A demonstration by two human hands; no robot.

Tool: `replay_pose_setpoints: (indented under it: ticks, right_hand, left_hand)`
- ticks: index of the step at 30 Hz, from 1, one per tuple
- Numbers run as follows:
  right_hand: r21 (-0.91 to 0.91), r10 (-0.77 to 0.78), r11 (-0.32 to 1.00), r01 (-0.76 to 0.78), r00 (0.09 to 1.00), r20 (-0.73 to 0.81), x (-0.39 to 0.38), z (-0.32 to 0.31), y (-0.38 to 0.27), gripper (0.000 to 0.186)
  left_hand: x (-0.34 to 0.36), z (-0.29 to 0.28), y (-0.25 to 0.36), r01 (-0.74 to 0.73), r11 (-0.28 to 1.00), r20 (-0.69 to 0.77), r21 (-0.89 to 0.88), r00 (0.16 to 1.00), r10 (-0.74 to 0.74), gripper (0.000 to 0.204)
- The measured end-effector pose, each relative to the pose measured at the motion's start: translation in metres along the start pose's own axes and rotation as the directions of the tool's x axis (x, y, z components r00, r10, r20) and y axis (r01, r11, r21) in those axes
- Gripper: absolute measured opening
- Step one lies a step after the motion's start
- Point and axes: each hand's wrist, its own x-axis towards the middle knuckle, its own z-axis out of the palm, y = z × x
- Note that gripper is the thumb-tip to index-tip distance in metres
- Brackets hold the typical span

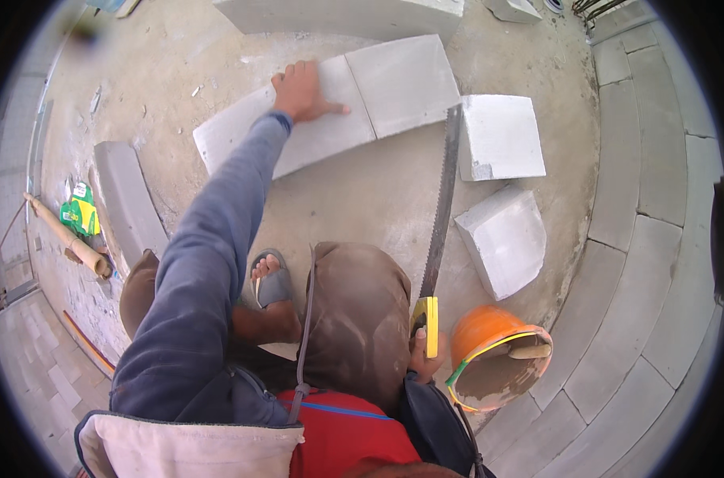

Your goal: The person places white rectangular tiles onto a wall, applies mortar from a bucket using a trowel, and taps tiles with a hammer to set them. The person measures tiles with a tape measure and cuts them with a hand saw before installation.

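Observation:
My left hand [300,92] lies with fingers spread on top of a long light-grey concrete block [330,143]. A thin dark line crosses the block to the right of that hand. Low on the right, my right hand [427,356] is wrapped round the yellow handle of a hand saw [440,215]. The long toothed blade points away from me, and its tip appears at the block's right end; whether it touches there I cannot tell. Beside the blade are two smaller block pieces, one squarish [501,135] and one with a cut corner [505,243].
An orange bucket [467,331] holding grey mortar and a wooden-handled tool stands near my right hand. Another large block [342,17] lies beyond. At left are a grey trough-like piece [131,195], a bamboo pole [67,231] and a green-yellow packet [80,211]. A block wall [641,239] bounds the right.

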Motion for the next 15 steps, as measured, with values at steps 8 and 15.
replay_pose_setpoints:
  ticks: [8, 15]
  right_hand:
    - [-0.113, -0.080, 0.989, 0.097, 0.986, 0.146, 0.042, -0.023, -0.063, 0.031]
    - [0.019, -0.271, 0.961, 0.277, 0.924, 0.268, 0.126, 0.012, -0.110, 0.032]
  left_hand:
    - [-0.120, -0.039, 0.036, -0.185, 0.982, -0.163, 0.043, 0.968, 0.190, 0.106]
    - [-0.161, -0.031, 0.044, -0.135, 0.990, 0.005, -0.049, 0.991, 0.136, 0.122]
